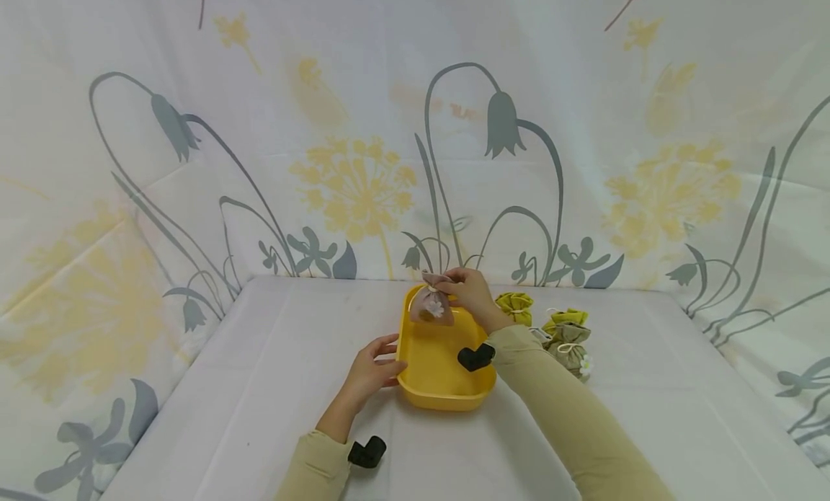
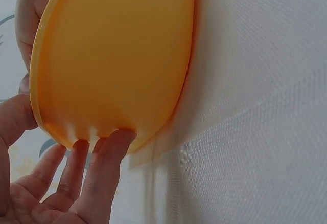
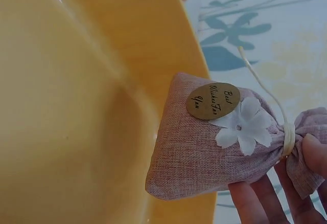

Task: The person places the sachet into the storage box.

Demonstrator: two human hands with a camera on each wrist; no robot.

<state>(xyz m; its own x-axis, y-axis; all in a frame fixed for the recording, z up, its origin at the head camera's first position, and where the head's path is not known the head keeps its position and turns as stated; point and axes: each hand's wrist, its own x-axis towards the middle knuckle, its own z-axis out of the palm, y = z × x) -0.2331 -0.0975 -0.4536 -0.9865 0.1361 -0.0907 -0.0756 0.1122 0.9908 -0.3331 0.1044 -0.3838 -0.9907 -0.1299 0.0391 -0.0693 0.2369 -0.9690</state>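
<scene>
A small pinkish drawstring pouch [image 1: 432,306] hangs over the far end of a yellow plastic basin [image 1: 441,357]. My right hand [image 1: 472,295] pinches its gathered neck between thumb and fingers. In the right wrist view the pouch [image 3: 204,152] shows a white fabric flower [image 3: 245,128], an oval "Best Wishes For You" tag [image 3: 213,101] and a pale cord around its neck. My left hand [image 1: 369,371] touches the basin's left side. In the left wrist view its fingertips [image 2: 120,139] rest against the basin's outer wall [image 2: 117,65], and the thumb lies at the rim.
Right of the basin, partly behind my right forearm, lie several pouches: a yellow-green one [image 1: 516,308], another yellow-green one [image 1: 570,318] and a grey-green one with a white flower [image 1: 570,353]. A white cloth [image 1: 292,328] covers the table, and a flower-printed curtain [image 1: 389,126] hangs behind.
</scene>
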